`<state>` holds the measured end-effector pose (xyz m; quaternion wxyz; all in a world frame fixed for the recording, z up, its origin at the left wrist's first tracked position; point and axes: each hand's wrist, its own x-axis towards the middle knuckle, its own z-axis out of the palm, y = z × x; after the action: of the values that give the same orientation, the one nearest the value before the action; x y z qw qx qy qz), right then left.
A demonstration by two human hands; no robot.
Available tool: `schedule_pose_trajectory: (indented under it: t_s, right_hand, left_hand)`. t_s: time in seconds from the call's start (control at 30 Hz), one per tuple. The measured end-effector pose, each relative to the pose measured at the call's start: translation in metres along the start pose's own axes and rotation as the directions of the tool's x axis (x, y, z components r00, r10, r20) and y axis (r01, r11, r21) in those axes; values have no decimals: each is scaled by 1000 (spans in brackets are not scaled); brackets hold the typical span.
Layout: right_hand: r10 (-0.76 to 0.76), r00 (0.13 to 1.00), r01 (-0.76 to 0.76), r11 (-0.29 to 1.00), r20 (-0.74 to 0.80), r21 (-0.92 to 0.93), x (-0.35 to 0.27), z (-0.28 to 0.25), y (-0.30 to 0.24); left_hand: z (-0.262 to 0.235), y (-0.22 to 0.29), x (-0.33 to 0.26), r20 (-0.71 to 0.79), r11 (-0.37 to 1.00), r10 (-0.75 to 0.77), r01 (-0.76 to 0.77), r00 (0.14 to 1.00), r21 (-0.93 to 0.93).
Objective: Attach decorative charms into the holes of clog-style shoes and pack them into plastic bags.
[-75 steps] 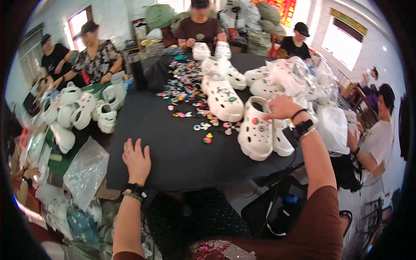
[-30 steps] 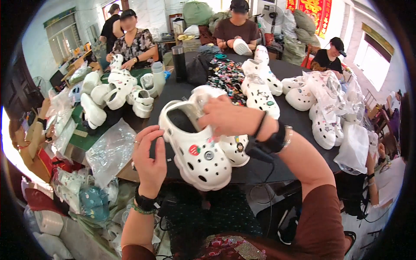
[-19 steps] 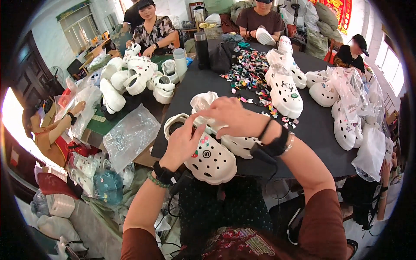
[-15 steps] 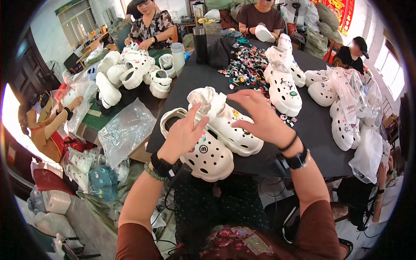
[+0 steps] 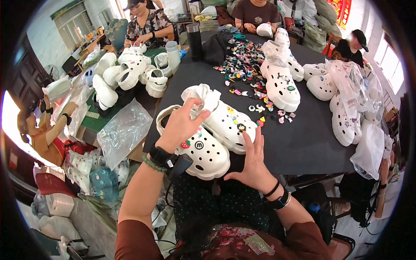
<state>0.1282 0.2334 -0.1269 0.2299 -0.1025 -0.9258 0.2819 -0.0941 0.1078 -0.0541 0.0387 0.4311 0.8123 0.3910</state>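
Note:
In front of me on the black table lie two white clogs side by side. Small charms sit in the holes of the left clog (image 5: 212, 156), among them a strawberry and a round dark-edged one. The right clog (image 5: 223, 119) carries several coloured charms, and crumpled white wrapping (image 5: 200, 96) bulges from its heel end. Over the left clog's opening is my left hand (image 5: 182, 128), thumb and index finger apart, index finger by the wrapping; its other fingers are partly hidden. My right hand (image 5: 255, 169) is open beside the right clog's toe, fingers spread, holding nothing.
Loose charms (image 5: 245, 60) are heaped beyond the clogs, with a strawberry charm (image 5: 261, 121) nearby. More white clogs (image 5: 281, 86) stand to the right, some under clear plastic (image 5: 346, 84). A black bottle (image 5: 194, 41) stands at the back. Co-workers sit around the tables.
My right hand has moved down and nearer, from above the right clog to beside its toe. My left hand has shifted slightly, closer to the wrapping.

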Motion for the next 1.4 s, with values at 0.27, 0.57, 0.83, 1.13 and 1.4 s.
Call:
schedule_pose_trajectory:
  t_s: [0.27,0.57,0.83,1.13,1.4]
  right_hand:
    - [-25,990,26,1000,-136,9,-1,19,-8]
    - [-83,983,92,995,-164,49,11,25,-1]
    - [-180,984,180,976,-11,121,48,15,21]
    - [-128,990,132,989,-57,64,42,-34,55]
    - [120,993,-119,987,2,-109,53,-82,120]
  left_hand:
    - [3,-5,22,121,995,-17,6,993,96]
    - [5,-33,15,37,997,-16,19,999,-77]
    - [6,-49,-2,-230,998,-50,38,972,-56]
    - [0,-50,3,-207,989,-92,66,974,-131]
    - [0,-56,12,-84,966,-182,163,980,-202]
